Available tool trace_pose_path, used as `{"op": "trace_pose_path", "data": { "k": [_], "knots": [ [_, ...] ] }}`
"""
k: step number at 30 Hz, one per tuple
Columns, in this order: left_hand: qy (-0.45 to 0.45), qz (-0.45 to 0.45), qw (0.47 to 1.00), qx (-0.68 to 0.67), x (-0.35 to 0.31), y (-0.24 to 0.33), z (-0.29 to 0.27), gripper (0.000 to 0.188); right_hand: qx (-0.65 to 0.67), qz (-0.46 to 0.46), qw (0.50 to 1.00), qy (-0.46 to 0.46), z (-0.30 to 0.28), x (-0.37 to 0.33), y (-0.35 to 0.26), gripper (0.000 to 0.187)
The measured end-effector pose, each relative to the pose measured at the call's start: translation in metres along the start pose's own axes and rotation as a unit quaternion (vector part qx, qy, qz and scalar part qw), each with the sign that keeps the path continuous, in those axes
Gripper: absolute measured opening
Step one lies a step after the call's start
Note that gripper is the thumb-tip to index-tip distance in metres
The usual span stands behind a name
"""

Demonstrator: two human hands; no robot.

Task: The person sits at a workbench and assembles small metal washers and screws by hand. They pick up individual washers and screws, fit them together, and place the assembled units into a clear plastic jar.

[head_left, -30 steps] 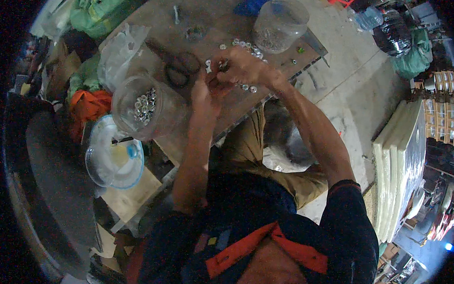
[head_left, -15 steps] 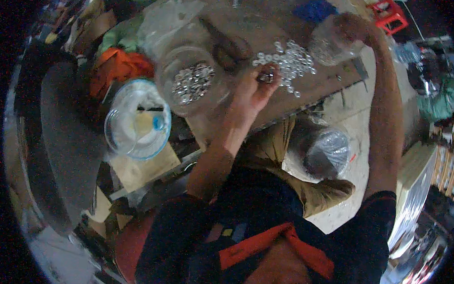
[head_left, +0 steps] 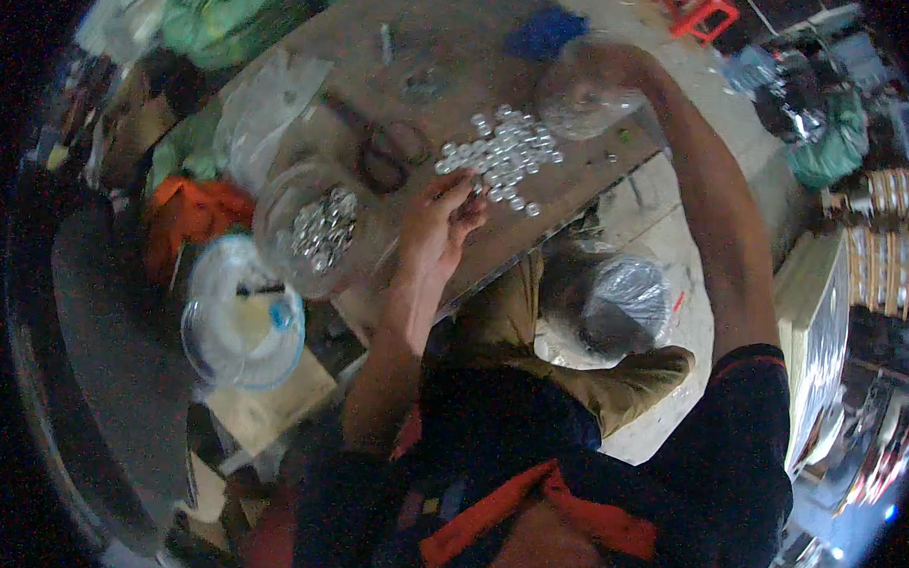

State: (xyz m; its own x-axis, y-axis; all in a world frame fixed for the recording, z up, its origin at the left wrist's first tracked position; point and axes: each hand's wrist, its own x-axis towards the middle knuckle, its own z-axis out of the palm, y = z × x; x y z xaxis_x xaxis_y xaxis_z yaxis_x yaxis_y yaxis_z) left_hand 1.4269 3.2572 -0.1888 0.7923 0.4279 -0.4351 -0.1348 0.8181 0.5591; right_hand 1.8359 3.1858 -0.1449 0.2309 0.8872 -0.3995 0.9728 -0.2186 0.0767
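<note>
A loose pile of small, shiny clear pieces (head_left: pixel 509 154) lies on the brown work surface (head_left: pixel 463 44). My left hand (head_left: pixel 442 218) is at the near left edge of the pile, its fingers curled in toward the thumb; what is inside them, if anything, is hidden. Beyond the pile to the right, my right hand (head_left: pixel 614 67) is at a clear plastic container (head_left: pixel 579 110), its fingers blurred and partly hidden. Left of my left hand, a clear plastic bowl or bag (head_left: pixel 282 213) contains many similar shiny pieces (head_left: pixel 324 227).
Dark scissors (head_left: pixel 384 159) lie between the bowl and the pile. A blue item (head_left: pixel 545 34) sits at the far side. To the left are orange cloth (head_left: pixel 194 220) and a white, blue-rimmed tub (head_left: pixel 297 344). A plastic-wrapped bundle (head_left: pixel 629 300) stands below the surface's near edge.
The whole view has turned, so the surface and its contents appear farther left. My left hand has drawn slightly toward me from the pile. My right hand stays at the clear container.
</note>
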Motion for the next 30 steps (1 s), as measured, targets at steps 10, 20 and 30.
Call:
{"op": "trace_pose_path", "data": {
  "k": [10,20,30],
  "knots": [
    [-0.019,-0.022,0.999,0.016,-0.012,-0.005,0.004,0.012,0.371,0.127,0.918,0.054,-0.068,-0.054,-0.041,0.015],
    [-0.082,-0.029,0.996,0.003,-0.004,-0.005,-0.009,0.009,0.457,0.226,0.854,0.105,-0.069,-0.060,-0.055,0.014],
    [-0.069,-0.018,0.997,0.006,0.000,-0.007,-0.015,0.012,0.545,0.078,0.813,0.191,-0.057,-0.075,-0.041,0.020]
  ]
}}
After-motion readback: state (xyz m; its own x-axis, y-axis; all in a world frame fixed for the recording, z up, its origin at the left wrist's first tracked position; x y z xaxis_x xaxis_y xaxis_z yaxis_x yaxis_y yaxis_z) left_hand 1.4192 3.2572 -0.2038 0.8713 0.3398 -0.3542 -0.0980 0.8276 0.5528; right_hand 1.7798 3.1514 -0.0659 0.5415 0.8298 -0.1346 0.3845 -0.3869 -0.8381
